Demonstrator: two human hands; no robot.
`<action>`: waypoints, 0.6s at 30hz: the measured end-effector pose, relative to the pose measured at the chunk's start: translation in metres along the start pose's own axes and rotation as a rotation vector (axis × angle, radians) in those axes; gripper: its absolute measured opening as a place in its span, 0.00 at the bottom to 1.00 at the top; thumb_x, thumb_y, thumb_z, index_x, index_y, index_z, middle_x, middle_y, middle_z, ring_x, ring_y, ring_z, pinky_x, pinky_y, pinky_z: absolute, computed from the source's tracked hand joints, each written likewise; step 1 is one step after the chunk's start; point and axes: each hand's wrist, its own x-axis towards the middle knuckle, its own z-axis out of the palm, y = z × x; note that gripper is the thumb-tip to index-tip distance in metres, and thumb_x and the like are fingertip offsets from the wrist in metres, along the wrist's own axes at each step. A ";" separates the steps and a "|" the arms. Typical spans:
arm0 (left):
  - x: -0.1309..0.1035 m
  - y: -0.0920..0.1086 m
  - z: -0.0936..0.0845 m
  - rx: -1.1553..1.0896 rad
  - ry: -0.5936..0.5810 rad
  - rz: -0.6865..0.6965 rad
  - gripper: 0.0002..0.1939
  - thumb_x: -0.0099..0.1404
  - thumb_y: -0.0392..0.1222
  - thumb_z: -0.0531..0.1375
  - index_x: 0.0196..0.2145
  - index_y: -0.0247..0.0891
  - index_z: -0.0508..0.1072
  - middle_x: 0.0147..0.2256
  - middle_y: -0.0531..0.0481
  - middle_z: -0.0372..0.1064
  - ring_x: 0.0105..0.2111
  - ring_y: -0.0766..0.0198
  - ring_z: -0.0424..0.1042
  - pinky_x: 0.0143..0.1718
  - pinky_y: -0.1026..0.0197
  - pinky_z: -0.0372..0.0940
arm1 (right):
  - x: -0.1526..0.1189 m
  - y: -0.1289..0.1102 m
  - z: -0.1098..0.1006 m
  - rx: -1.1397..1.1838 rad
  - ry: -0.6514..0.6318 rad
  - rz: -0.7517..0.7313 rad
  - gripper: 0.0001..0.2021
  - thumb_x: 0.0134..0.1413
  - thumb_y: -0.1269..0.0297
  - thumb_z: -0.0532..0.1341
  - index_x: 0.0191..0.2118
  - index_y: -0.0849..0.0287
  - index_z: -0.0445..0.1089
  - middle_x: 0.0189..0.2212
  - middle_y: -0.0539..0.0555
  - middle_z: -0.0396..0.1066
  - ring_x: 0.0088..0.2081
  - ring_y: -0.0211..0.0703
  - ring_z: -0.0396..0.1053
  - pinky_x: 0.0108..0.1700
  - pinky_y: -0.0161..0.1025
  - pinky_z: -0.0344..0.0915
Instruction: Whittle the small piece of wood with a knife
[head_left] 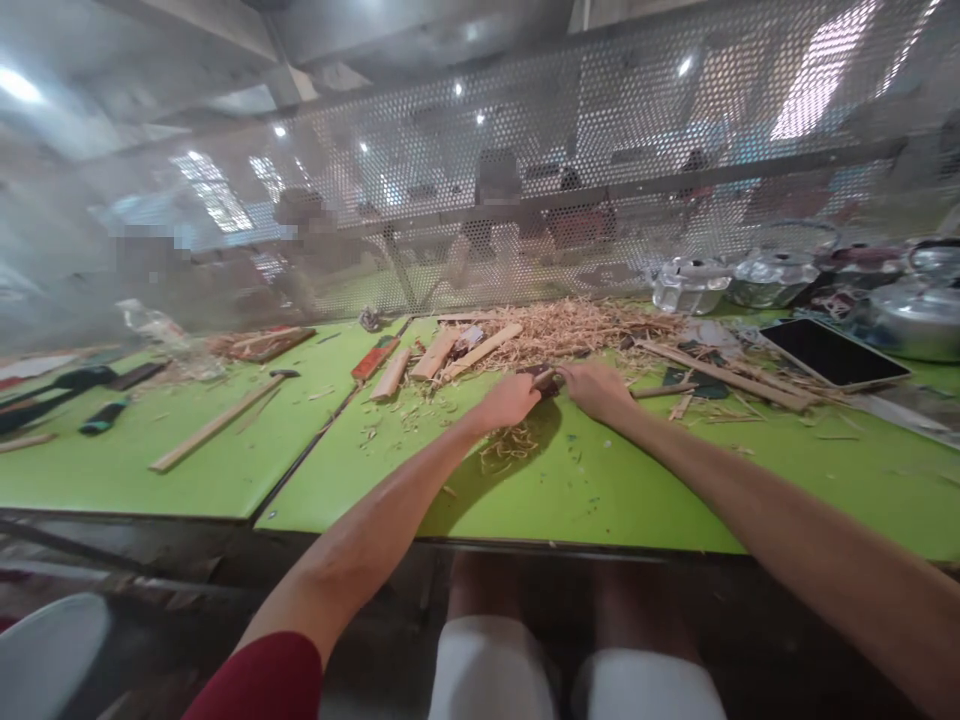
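A small dark block-shaped tool (541, 379), partly hidden, lies at the centre of the frame on the green table (600, 490), at the near edge of a heap of wood shavings (577, 328). Its material cannot be told. The left hand (510, 402) touches it from the left with fingers curled about its near end; the right hand (596, 390) covers its right side, fingers bent over it. Both hands appear to be grasping the tool, though the contact is partly hidden.

Below the left hand lies a small tuft of thin, curly, pale shavings (508, 446). The table surface is smooth and glossy, littered with chips.

Left of centre, several short flat wooden slats (435, 355) lie fanned out. A long pale strip of wood (214, 425) lies diagonally further left. To the right, a long thin stick (724, 378) and a flat dark rectangular panel (832, 352) rest on the table. Shiny metal kettles (911, 310) stand at upper right. A perforated metal screen (600, 150) spans the back.
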 end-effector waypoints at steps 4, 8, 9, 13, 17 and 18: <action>0.003 -0.003 -0.005 0.014 -0.007 -0.020 0.15 0.85 0.38 0.55 0.42 0.36 0.80 0.44 0.38 0.85 0.38 0.58 0.81 0.37 0.63 0.73 | -0.004 -0.007 -0.010 -0.049 -0.087 0.018 0.29 0.89 0.69 0.44 0.72 0.68 0.80 0.62 0.72 0.85 0.56 0.56 0.83 0.56 0.44 0.74; 0.007 -0.007 -0.005 -0.016 0.035 -0.032 0.16 0.85 0.38 0.55 0.40 0.36 0.80 0.42 0.39 0.85 0.39 0.57 0.81 0.37 0.62 0.71 | -0.007 -0.013 -0.015 -0.129 -0.135 0.034 0.27 0.91 0.66 0.45 0.70 0.67 0.80 0.59 0.71 0.86 0.56 0.58 0.84 0.53 0.44 0.72; 0.008 -0.007 -0.005 -0.019 0.040 -0.027 0.16 0.84 0.37 0.56 0.40 0.36 0.80 0.41 0.39 0.84 0.39 0.56 0.81 0.37 0.62 0.72 | -0.007 -0.014 -0.015 -0.139 -0.137 0.037 0.27 0.92 0.65 0.45 0.70 0.66 0.80 0.60 0.70 0.86 0.56 0.58 0.84 0.52 0.43 0.71; 0.006 -0.006 -0.007 -0.030 0.038 -0.023 0.17 0.83 0.39 0.56 0.39 0.36 0.82 0.37 0.39 0.83 0.37 0.55 0.81 0.38 0.60 0.73 | -0.008 -0.019 -0.017 -0.128 -0.150 0.013 0.26 0.93 0.64 0.46 0.69 0.62 0.82 0.62 0.67 0.86 0.58 0.56 0.83 0.52 0.41 0.69; 0.002 -0.002 -0.009 -0.037 0.047 -0.028 0.16 0.83 0.37 0.57 0.39 0.35 0.82 0.35 0.39 0.81 0.37 0.55 0.80 0.40 0.60 0.74 | -0.008 -0.021 -0.018 -0.121 -0.163 -0.024 0.24 0.92 0.66 0.50 0.68 0.60 0.84 0.62 0.66 0.86 0.57 0.54 0.83 0.53 0.40 0.71; 0.002 -0.002 -0.009 -0.040 0.051 -0.026 0.16 0.83 0.37 0.57 0.40 0.35 0.83 0.34 0.40 0.81 0.37 0.55 0.80 0.41 0.60 0.75 | -0.008 -0.021 -0.019 -0.124 -0.159 -0.019 0.24 0.92 0.67 0.50 0.68 0.59 0.84 0.63 0.66 0.86 0.57 0.53 0.84 0.53 0.39 0.72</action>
